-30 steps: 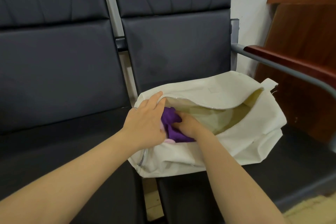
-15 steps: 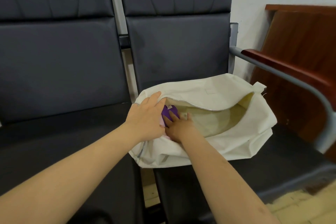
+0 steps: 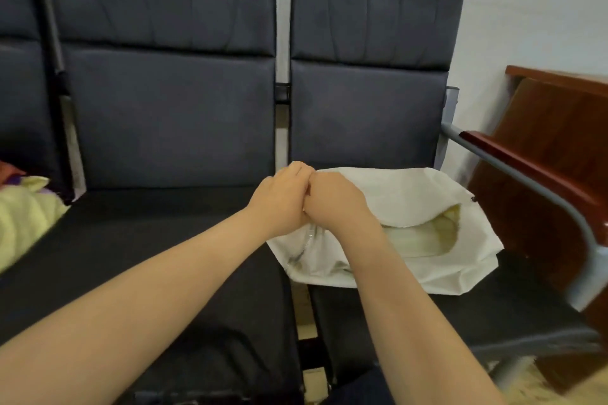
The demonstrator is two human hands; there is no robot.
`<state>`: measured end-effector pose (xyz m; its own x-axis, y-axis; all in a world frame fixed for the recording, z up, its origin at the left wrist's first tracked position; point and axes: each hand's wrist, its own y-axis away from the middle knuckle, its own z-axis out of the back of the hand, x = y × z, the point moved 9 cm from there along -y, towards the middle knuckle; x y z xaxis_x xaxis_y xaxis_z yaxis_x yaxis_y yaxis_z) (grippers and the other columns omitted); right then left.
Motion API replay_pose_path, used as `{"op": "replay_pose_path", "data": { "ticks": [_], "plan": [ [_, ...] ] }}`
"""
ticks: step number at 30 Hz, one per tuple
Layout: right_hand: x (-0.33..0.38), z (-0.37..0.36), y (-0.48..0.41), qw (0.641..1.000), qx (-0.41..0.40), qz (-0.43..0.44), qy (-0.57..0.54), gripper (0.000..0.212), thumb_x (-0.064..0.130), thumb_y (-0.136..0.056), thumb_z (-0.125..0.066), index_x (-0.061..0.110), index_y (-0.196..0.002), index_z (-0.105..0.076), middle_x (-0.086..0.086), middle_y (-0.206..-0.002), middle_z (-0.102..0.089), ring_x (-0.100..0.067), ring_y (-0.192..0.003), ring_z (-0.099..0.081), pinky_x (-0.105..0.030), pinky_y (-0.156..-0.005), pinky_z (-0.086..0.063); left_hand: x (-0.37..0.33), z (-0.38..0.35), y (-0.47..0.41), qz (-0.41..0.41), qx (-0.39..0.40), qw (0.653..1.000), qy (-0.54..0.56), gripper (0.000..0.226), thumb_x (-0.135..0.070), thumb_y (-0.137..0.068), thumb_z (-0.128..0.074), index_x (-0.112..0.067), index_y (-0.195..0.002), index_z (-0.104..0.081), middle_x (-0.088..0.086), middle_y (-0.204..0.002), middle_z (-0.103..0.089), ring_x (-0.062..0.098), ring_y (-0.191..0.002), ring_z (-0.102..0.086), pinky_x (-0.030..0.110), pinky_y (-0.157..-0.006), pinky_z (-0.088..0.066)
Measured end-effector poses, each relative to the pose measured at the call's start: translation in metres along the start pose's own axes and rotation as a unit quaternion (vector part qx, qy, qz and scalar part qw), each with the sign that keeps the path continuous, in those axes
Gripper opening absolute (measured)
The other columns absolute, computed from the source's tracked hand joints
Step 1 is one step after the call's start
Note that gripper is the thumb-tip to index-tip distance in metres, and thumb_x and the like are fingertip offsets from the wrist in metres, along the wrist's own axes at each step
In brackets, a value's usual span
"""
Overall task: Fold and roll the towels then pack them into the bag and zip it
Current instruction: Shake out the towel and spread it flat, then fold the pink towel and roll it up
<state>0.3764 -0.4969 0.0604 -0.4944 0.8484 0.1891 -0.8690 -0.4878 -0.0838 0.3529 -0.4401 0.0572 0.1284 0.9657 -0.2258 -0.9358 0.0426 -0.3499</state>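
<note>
Left hand (image 3: 279, 204), right hand (image 3: 336, 204) gripping bag (image 3: 414, 196), fingertips hidden

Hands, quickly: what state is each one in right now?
Left hand: curled, gripping the bag at its left end.
Right hand: curled, gripping the bag right beside it.

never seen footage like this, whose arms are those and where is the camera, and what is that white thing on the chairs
There is no machine here: a person wears one camera on the head, looking down at their own bare arms. The left hand and right hand meet, fingers curled, gripping the left end of a cream bag that lies on a dark seat. A zipper runs below them; the bag's mouth gapes open on the right. What the fingers pinch is hidden. A yellow towel lies far left.
</note>
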Motion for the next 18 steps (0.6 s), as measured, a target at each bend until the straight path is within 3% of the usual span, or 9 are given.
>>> {"op": "replay_pose_path", "data": {
  "ticks": [2, 6, 9, 14, 18],
  "plan": [
    [0.035, -0.003, 0.001, 1.000, 0.009, 0.013, -0.001, 0.023, 0.013, -0.094, -0.051, 0.009, -0.115, -0.061, -0.008, -0.112, -0.063, -0.028, -0.103, -0.061, -0.035, -0.078, -0.046, 0.023, 0.021, 0.018, 0.030, -0.019, 0.999, -0.014, 0.042, -0.028, -0.083, -0.063, -0.017, -0.119, -0.046, 0.000, -0.121, -0.044, 0.021, -0.103, -0.050, 0.039, -0.084, -0.045],
    [0.122, -0.025, 0.007, 0.994, 0.000, 0.107, -0.029, 0.018, 0.012, -0.091, -0.047, 0.012, -0.099, -0.063, -0.004, -0.094, -0.065, -0.021, -0.077, -0.056, -0.031, -0.062, -0.040, 0.087, 0.050, 0.074, 0.087, -0.024, 0.992, -0.084, 0.044, -0.032, -0.082, -0.062, -0.017, -0.120, -0.045, 0.003, -0.123, -0.047, 0.022, -0.107, -0.050, 0.036, -0.084, -0.045],
    [0.194, -0.059, 0.014, 0.984, 0.046, 0.165, -0.055, 0.012, 0.016, -0.093, -0.045, 0.017, -0.090, -0.057, -0.003, -0.091, -0.065, -0.018, -0.073, -0.057, -0.030, -0.056, -0.040, 0.147, 0.063, 0.130, 0.158, -0.007, 0.982, -0.099, 0.045, -0.032, -0.083, -0.059, -0.016, -0.123, -0.044, 0.004, -0.124, -0.046, 0.024, -0.110, -0.049, 0.036, -0.083, -0.041],
    [0.322, -0.121, 0.038, 0.954, 0.112, 0.265, -0.079, 0.014, 0.026, -0.097, -0.043, 0.020, -0.099, -0.055, 0.000, -0.093, -0.063, -0.016, -0.079, -0.059, -0.034, -0.069, -0.051, 0.250, 0.084, 0.235, 0.275, 0.020, 0.950, -0.144, 0.040, -0.034, -0.087, -0.054, -0.016, -0.122, -0.044, 0.005, -0.121, -0.048, 0.026, -0.111, -0.050, 0.039, -0.090, -0.044],
    [0.401, -0.160, 0.049, 0.937, 0.145, 0.300, -0.105, 0.022, 0.028, -0.098, -0.039, 0.015, -0.105, -0.055, -0.005, -0.106, -0.061, -0.025, -0.092, -0.058, -0.039, -0.077, -0.049, 0.316, 0.102, 0.303, 0.360, 0.030, 0.912, -0.192, 0.032, -0.030, -0.090, -0.050, -0.015, -0.118, -0.048, 0.008, -0.124, -0.045, 0.028, -0.113, -0.047, 0.038, -0.084, -0.041]
  ]
}}
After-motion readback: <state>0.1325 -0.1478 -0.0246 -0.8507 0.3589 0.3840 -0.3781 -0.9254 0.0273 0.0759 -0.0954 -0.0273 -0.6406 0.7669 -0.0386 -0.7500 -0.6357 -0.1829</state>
